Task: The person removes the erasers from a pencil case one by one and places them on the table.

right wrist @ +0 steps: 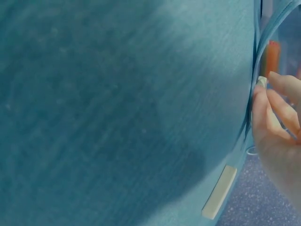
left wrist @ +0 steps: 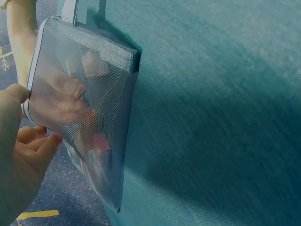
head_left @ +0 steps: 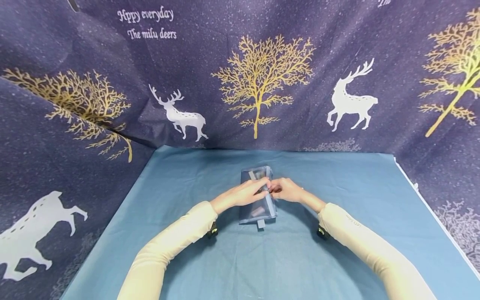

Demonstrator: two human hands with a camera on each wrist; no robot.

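Observation:
A grey-blue mesh zip pouch (head_left: 262, 212) lies on the blue cloth, with small coloured pieces showing through its mesh. My left hand (head_left: 250, 192) grips its zipped edge, the thumb (left wrist: 18, 93) on the rim in the left wrist view. At the pouch's opening my right hand (head_left: 286, 189) pinches a small cream block (right wrist: 262, 82), mostly hidden by the fingertips. An orange piece (right wrist: 272, 59) sits just beyond those fingers, inside the pouch. Through the mesh in the left wrist view, a pink block (left wrist: 100, 142) and a pale block (left wrist: 94, 64) are visible.
Another cream block (right wrist: 219, 192) lies on the cloth near my right hand. The blue cloth (head_left: 210, 266) covers the table. Behind it hangs a dark curtain (head_left: 225, 25) with deer and trees. A pale tab (head_left: 261, 224) sticks out from the pouch's near end.

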